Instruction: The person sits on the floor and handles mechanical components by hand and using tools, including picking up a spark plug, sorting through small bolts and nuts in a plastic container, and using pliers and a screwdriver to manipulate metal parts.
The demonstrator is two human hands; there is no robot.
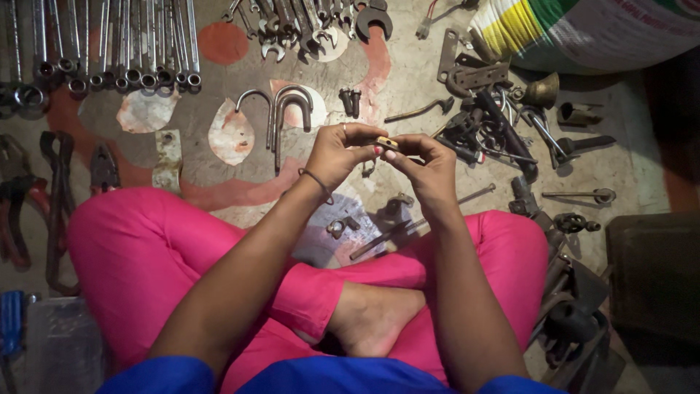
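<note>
Pinching small brass piece [386, 142], both hands

Small part [386, 142] between the fingertips: brass-yellow with a dark edge. Fingernails [378, 150]: red polish. Trousers [146, 248]: plain bright pink. Shirt hem [335, 376]: solid blue. Floor [408, 80]: mottled grey-tan, with red-orange painted patches and pale worn blotches. Spanners [117, 44]: silver-grey steel. U-bolts [281, 109]: dull grey. Pliers [14, 211]: red handles. Sack [583, 29]: white, striped yellow and green. Screwdriver [11, 321]: blue handle. Bell-shaped fitting [543, 91]: tarnished brass.
</note>
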